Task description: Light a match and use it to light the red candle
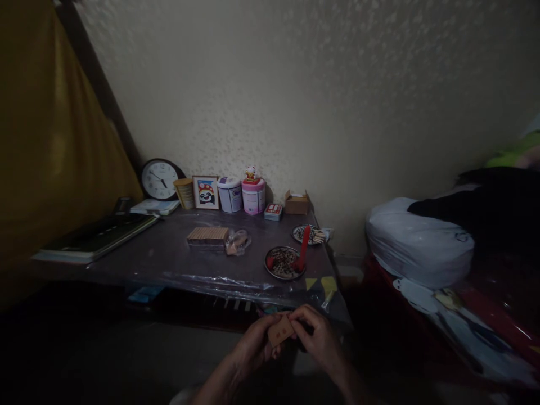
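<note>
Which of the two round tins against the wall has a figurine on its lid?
The pink tin, right of the white tin; a small lucky-cat figurine sits on it, while the white one's lid is bare.

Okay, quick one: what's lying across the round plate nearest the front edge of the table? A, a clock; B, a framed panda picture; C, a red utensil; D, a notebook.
C: a red utensil rests with its end on the round plate, while both hands hold a small tan block below the table edge.

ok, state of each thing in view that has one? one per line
small wooden block: held in both hands
left hand: gripping the block
right hand: gripping the block
cardboard box: flaps open
two white tins: lids on
plastic bag: crumpled, lying flat
clock: leaning on wall
</note>
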The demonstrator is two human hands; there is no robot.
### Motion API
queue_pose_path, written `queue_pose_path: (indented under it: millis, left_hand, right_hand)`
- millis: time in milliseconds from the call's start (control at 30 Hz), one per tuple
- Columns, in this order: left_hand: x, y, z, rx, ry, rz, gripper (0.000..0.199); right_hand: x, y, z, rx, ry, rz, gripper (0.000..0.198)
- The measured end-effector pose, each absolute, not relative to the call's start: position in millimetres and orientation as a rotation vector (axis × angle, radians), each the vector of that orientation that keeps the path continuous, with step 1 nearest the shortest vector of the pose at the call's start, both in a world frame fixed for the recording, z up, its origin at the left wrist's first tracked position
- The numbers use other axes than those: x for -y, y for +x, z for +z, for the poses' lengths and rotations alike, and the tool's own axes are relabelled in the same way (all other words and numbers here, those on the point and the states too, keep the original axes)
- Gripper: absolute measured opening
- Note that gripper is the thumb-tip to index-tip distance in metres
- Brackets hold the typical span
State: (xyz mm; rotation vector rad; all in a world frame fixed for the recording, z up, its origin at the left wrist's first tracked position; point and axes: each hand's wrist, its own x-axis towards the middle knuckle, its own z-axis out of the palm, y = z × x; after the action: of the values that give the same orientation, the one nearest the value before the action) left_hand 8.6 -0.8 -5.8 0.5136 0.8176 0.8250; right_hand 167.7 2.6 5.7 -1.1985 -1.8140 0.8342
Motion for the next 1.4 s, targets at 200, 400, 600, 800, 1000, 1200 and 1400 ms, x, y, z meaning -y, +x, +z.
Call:
queue_pose_path:
  millis: [200,400,600,800,1000,1200,1400]
  left_hand:
    - [2,9,-3,-0.858,0.576,0.817,0.031]
    - [3,8,-1,-0.847,0.672,0.825,0.035]
    - [2,9,-4,-0.858,0.740,0.819,0.035]
    - [-2,8,-10,-0.856,0.822,0.809,0.033]
    - [-4,5,-16,-0.853,0.893,0.820,0.038]
    - [-4,4,-19,-0.886,0.927,0.823,0.036]
    - [-4,5,-20,-0.897,0.918,0.833,0.031]
  right_hand:
    - [-3,170,4,1.868,-1.188,0.847,0.014]
    - [-3,171,-1,1.872,-1.187,0.848,0.012]
    - [-2,172,3,1.891,-1.193,0.843,0.013]
    - [-3,171,4,1.891,-1.181,0.862,0.014]
    - [-4,171,-1,1.868,-1.175,0.881,0.011]
    - [-6,171,-4,1.900,-1.216,0.862,0.013]
    - [-6,171,-4,1.899,-1.206,0.897,0.011]
